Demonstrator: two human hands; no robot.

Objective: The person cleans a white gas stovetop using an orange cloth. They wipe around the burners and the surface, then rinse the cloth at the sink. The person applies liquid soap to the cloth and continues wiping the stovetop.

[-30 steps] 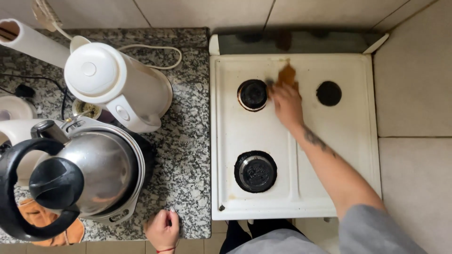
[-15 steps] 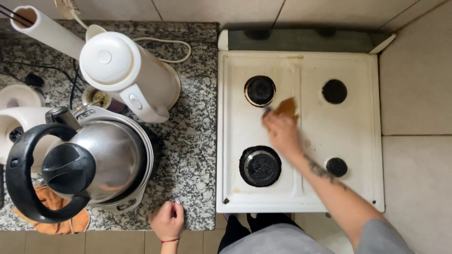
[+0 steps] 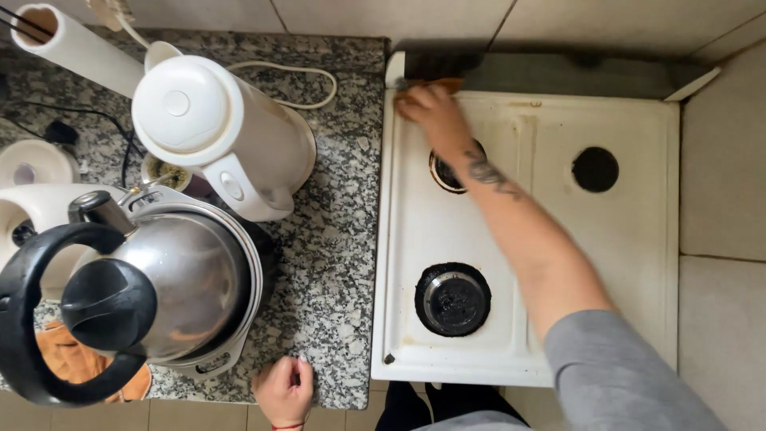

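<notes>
I'm seeing the brown cloth (image 3: 444, 82) lying at the white stove top's (image 3: 622, 239) back left corner; my right hand (image 3: 427, 108) is pressing flat on it, while my left hand (image 3: 285, 389), loosely curled and empty, is resting on the granite counter's (image 3: 339, 263) front edge beside the steel kettle (image 3: 171, 287).

Single head cam, looking almost straight down from above. Frame spans the granite tabletop (image 3: 339, 239) on the left and the white stove (image 3: 606, 239) on the right, wall tiles along the top edge. Kettle (image 3: 152, 295) sits closest to the lens, looming large. No second view, so no overlap.
</notes>
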